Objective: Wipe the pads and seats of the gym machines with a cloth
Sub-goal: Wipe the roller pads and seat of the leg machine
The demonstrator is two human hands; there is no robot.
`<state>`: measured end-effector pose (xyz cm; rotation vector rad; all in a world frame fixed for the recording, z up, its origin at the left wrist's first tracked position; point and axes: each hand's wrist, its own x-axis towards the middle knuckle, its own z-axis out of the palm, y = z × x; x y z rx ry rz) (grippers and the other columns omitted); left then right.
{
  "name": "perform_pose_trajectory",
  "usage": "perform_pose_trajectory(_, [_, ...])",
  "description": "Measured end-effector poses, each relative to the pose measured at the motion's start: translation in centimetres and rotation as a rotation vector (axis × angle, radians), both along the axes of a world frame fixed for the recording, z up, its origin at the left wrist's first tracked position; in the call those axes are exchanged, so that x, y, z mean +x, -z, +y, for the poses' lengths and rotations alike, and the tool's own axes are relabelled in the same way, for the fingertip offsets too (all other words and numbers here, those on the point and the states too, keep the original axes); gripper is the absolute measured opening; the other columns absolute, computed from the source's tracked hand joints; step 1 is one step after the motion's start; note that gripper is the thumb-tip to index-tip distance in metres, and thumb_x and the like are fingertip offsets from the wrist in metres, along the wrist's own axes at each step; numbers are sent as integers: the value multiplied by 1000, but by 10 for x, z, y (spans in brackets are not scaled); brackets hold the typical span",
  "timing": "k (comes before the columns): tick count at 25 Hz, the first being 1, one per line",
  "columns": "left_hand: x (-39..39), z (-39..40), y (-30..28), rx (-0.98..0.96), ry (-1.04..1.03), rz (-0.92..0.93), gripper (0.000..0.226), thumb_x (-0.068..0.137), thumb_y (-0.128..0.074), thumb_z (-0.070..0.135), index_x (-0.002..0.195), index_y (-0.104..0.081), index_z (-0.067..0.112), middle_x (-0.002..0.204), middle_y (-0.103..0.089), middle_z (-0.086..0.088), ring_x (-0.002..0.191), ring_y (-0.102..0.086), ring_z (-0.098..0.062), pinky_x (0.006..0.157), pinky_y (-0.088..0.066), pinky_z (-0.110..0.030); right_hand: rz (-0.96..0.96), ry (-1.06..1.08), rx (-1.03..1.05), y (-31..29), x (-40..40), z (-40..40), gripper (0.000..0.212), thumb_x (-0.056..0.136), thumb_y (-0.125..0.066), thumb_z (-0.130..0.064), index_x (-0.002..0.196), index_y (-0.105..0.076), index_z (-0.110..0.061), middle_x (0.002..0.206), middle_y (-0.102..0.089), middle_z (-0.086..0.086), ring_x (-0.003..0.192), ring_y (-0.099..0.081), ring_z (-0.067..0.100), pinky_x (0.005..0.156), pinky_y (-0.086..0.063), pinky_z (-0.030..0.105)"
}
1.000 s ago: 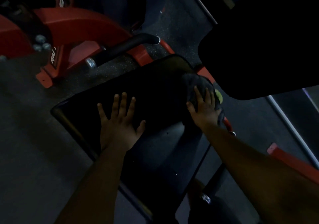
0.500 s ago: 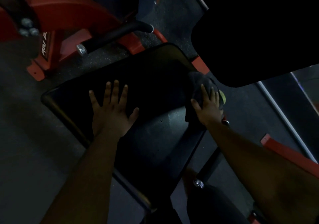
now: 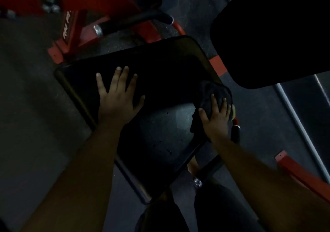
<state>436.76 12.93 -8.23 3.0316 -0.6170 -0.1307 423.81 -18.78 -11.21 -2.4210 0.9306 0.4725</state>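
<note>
2 bare forearms reach down over the black padded vinyl seat point(image 3: 160, 88) of a red steel gym machine point(image 3: 80, 26). The left hand point(image 3: 117, 99) lies flat, palm down, fingers spread, on the seat's left half near its far-left edge, gripping nothing. The right hand point(image 3: 216, 119) presses a dark crumpled cloth point(image 3: 212, 92) against the seat's right edge, fingers splayed over the bunched fabric rather than closed round it. Bare pad lies between the 2 hands and toward the seat's far corner. Just beyond the cloth hangs a large black back pad point(image 3: 267, 35). A black handle bar point(image 3: 135, 21) crosses beyond the far edge, over dark speckled rubber floor point(image 3: 26, 106).
</note>
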Motion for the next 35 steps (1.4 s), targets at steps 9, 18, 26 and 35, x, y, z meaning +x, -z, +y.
perform_pose_trajectory(9, [-155,-32,-8,-135,-502,1,70,101,-43,59,156,-36,17,166,-25,-11,155,-19,-29,122,-6,-64,215,-792,-189,-15,-21,-36,94,75,-31,-94,152,11,-60,169,11,7,153,8,41,111,-5,79])
perform_pose_trajectory(18, [-267,-74,-5,-254,-921,152,77,100,-39,61,161,-21,17,170,-12,-9,157,-5,-26,122,0,-62,40,-1395,-154,-17,-51,-6,115,68,-44,-93,149,26,-53,168,18,9,153,11,45,109,-10,81])
perform_pose_trajectory(26, [-334,-78,-1,-650,-1091,156,72,102,-32,56,162,-12,22,171,-5,2,157,2,-11,126,-9,-54,-125,-1706,-155,-13,-46,38,102,74,-34,-91,158,5,-47,170,4,10,151,-3,49,101,-20,84])
perform_pose_trajectory(35, [-309,-88,1,-447,-1158,199,73,101,-17,63,162,-2,25,171,4,0,157,7,-17,123,4,-59,-249,-1461,-33,-23,40,140,68,93,-30,-78,152,0,-61,170,8,-11,156,13,27,113,1,75])
